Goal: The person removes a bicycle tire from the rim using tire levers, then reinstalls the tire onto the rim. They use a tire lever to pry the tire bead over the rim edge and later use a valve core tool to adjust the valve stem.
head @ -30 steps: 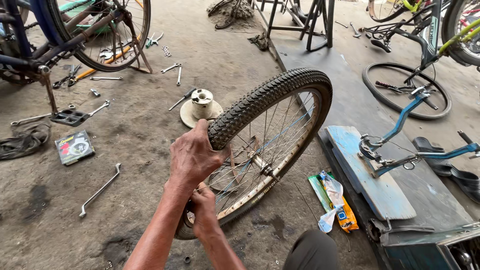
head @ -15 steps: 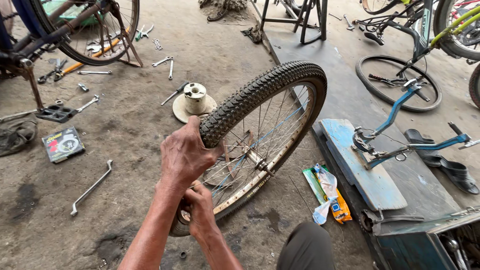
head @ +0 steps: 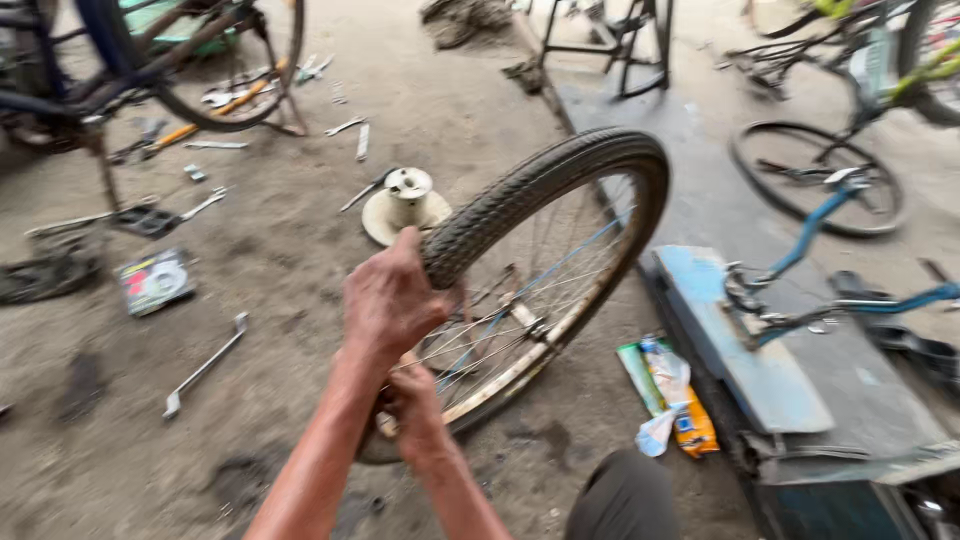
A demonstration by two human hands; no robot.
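Dusty concrete floor [head: 300, 300], two hands [head: 400, 340] gripping one bicycle wheel [head: 560, 250]

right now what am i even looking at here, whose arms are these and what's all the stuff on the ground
This is a single picture from a camera worn on a person's head, looking down, so the two bare arms reaching in from the bottom are that person's own. The upper hand, which looks like the left hand, grips the black tyre of a bicycle wheel that stands tilted on a dirty concrete floor. The other, taken as the right hand, holds the wheel lower down near the rim. The picture is blurred, so which hand is which is not certain. On the floor lie a spanner, a pale round spool, a small flat packet and some colourful wrappers. A blue bicycle frame lies to the right.
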